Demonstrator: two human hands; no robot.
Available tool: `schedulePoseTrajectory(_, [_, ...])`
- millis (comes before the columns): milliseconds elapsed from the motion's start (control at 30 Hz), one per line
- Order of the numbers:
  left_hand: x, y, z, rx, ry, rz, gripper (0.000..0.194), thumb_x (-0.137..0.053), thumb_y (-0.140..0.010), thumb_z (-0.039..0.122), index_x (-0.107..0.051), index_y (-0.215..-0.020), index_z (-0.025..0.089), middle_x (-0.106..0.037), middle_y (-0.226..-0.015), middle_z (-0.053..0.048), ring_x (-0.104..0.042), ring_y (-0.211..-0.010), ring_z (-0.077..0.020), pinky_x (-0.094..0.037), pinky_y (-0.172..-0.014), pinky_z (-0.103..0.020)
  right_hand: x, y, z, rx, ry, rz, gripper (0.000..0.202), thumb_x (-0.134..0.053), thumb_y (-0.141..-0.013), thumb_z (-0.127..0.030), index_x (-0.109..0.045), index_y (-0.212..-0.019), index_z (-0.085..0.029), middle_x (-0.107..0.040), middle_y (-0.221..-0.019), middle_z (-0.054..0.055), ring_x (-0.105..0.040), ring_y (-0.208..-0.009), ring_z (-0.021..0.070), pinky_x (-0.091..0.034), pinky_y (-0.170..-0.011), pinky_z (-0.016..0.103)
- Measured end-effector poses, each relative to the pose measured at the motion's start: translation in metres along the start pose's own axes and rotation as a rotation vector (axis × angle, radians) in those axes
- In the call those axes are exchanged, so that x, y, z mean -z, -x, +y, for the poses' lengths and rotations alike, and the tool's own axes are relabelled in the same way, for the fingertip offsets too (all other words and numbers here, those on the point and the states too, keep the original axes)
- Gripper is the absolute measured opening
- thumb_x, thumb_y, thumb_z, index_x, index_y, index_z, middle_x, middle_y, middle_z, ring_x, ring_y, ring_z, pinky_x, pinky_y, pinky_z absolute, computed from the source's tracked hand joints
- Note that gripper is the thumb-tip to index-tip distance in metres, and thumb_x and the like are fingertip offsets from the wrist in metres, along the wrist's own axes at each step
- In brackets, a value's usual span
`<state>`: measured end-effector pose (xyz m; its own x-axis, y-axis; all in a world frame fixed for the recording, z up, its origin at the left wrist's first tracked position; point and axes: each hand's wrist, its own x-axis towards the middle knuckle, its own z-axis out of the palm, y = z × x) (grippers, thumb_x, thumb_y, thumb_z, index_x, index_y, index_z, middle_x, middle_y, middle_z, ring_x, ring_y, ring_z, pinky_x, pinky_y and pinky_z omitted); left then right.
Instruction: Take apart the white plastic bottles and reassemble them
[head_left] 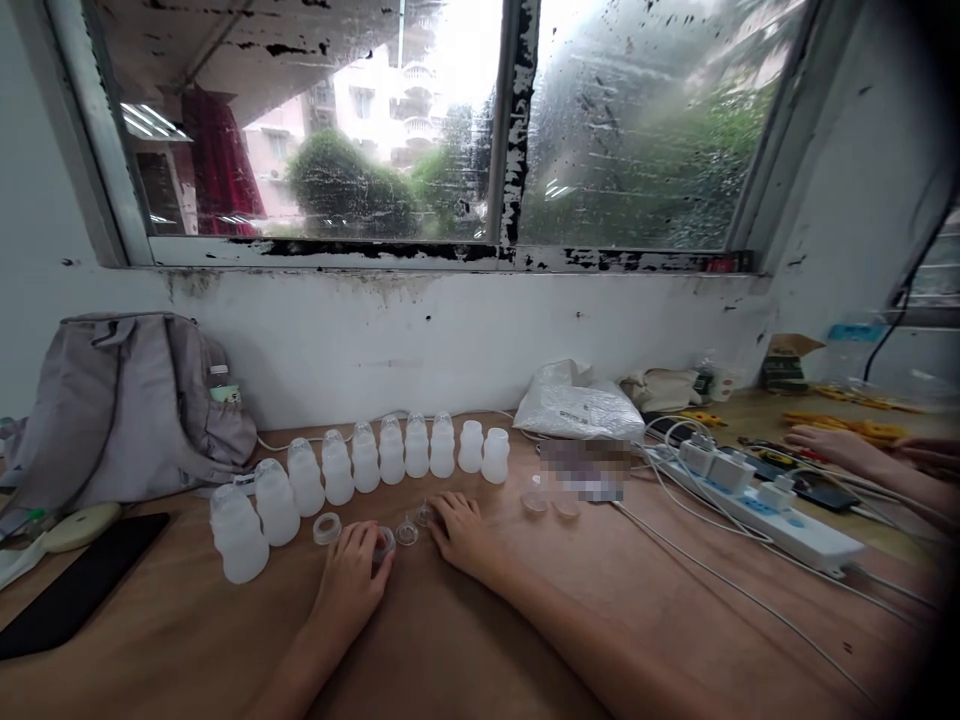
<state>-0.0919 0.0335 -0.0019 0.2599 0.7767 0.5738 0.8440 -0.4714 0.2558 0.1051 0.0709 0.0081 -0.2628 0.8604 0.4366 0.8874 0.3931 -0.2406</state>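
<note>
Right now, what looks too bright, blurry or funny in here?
In the head view, the window glares white near its top; in the head view, the clear pieces between the left hand and right hand look faint; in the head view, a patch is blocky, and the right edge fades to black.
</note>
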Motion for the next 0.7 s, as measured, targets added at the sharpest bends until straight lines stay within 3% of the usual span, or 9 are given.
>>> schedulePoseTrajectory(67, [0.001, -0.001, 0.001, 0.003, 0.009, 0.001, 0.01, -0.046, -0.078, 0.027, -0.051, -0.077, 0.019, -0.058, -0.085, -0.005, -0.052, -0.086, -0.0228, -0.041, -0.075, -0.038, -0.001, 0.004, -0.001, 0.075, -0.049, 0.01, 0.021, -0.049, -0.08, -0.022, -0.051, -0.101, -0.019, -0.057, -0.101, 0.007, -0.048, -0.096, 0.0209, -0.034, -0.081, 0.034])
schedulePoseTrajectory(133, [0.004, -0.002, 0.002, 0.0, 0.04, 0.012, 0.011, -0.045, -0.079, 0.028, -0.049, -0.076, 0.019, -0.058, -0.081, -0.004, -0.054, -0.08, -0.0213, -0.042, -0.072, -0.037, 0.0, 0.006, -0.001, 0.046, -0.108, 0.049, 0.012, -0.05, -0.08, -0.022, -0.052, -0.09, -0.018, -0.058, -0.093, 0.006, -0.049, -0.09, 0.0205, -0.035, -0.077, 0.033])
schedulePoseTrajectory(267, [0.011, -0.001, 0.011, -0.051, 0.159, 0.101, 0.014, -0.046, -0.08, 0.032, -0.048, -0.087, 0.019, -0.058, -0.086, -0.005, -0.055, -0.082, -0.0197, -0.044, -0.074, -0.036, 0.015, 0.021, -0.007, 0.113, -0.255, 0.121, 0.009, -0.052, -0.078, -0.021, -0.051, -0.087, -0.017, -0.057, -0.089, 0.006, -0.049, -0.087, 0.0193, -0.036, -0.077, 0.032])
schedulePoseTrajectory(367, [0.016, 0.002, 0.026, -0.13, 0.234, 0.14, 0.02, -0.05, -0.079, 0.032, -0.048, -0.095, 0.02, -0.058, -0.093, -0.006, -0.055, -0.087, -0.02, -0.044, -0.077, -0.036, 0.032, 0.04, -0.011, 0.276, -0.28, -0.007, 0.016, -0.054, -0.076, -0.021, -0.053, -0.091, -0.019, -0.057, -0.092, 0.005, -0.049, -0.088, 0.0198, -0.036, -0.078, 0.034])
schedulePoseTrajectory(467, [0.018, 0.006, 0.042, -0.175, 0.257, 0.098, 0.025, -0.054, -0.077, 0.033, -0.049, -0.099, 0.021, -0.06, -0.094, -0.006, -0.056, -0.089, -0.02, -0.046, -0.077, -0.034, 0.04, 0.052, -0.01, 0.402, -0.344, -0.125, 0.023, -0.056, -0.071, -0.017, -0.056, -0.094, -0.021, -0.057, -0.099, 0.005, -0.048, -0.093, 0.02, -0.034, -0.084, 0.035])
schedulePoseTrajectory(533, [0.017, 0.007, 0.05, -0.181, 0.246, 0.068, 0.029, -0.055, -0.077, 0.034, -0.049, -0.102, 0.021, -0.06, -0.095, -0.006, -0.056, -0.089, -0.0202, -0.046, -0.077, -0.034, 0.039, 0.052, -0.006, 0.377, -0.414, -0.128, 0.029, -0.053, -0.07, -0.011, -0.057, -0.096, -0.021, -0.057, -0.101, 0.005, -0.049, -0.095, 0.0196, -0.035, -0.085, 0.035])
schedulePoseTrajectory(700, [0.009, 0.007, 0.052, -0.222, 0.187, -0.04, 0.032, -0.053, -0.078, 0.037, -0.05, -0.105, 0.02, -0.06, -0.098, -0.008, -0.054, -0.091, -0.0215, -0.044, -0.08, -0.037, 0.028, 0.043, 0.004, 0.101, -0.53, -0.015, 0.031, -0.045, -0.069, -0.002, -0.058, -0.093, -0.017, -0.061, -0.089, 0.006, -0.053, -0.086, 0.0179, -0.042, -0.077, 0.031])
